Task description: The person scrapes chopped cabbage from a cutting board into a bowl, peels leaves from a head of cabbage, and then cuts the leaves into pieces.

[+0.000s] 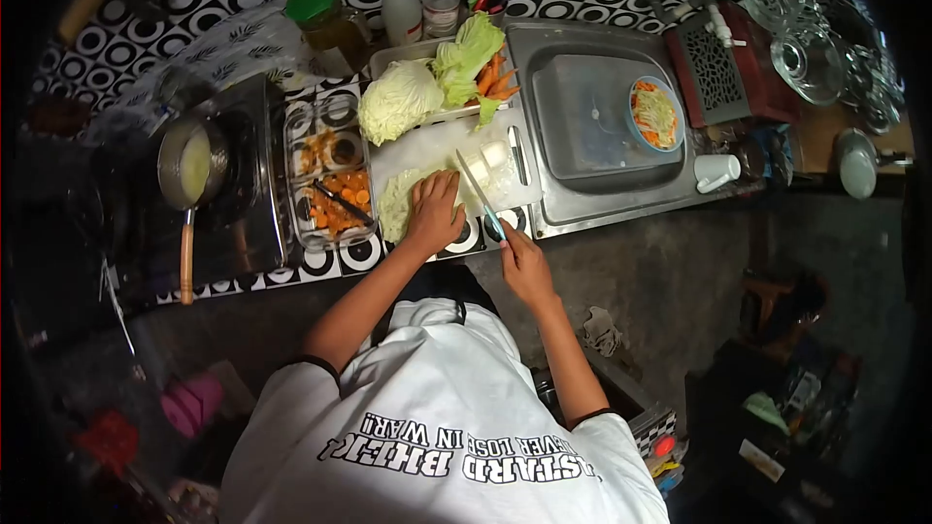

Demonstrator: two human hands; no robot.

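My left hand (pixel 437 213) presses down with its fingers on a pale green piece of cabbage (pixel 396 202) at the left part of the white cutting board (pixel 529 196). In my right hand (pixel 525 267) is a knife (pixel 478 184) with a light blue handle. Its blade slants up and left across the board, just right of my left fingers. Pale white chunks (pixel 495 153) lie beyond the blade. Behind the board, a cabbage head (pixel 398 102), loose green leaves (pixel 470 58) and carrots (pixel 498 80) rest in and around a tray.
Left of the board, a clear container (pixel 291 196) holds cut carrots (pixel 340 196) and a dark-handled tool. A saucepan (pixel 194 167) sits on the stove. To the right, the sink (pixel 544 196) has a bowl of shredded vegetables (pixel 654 116) and a white mug (pixel 716 173) nearby. Bottles (pixel 402 10) stand behind.
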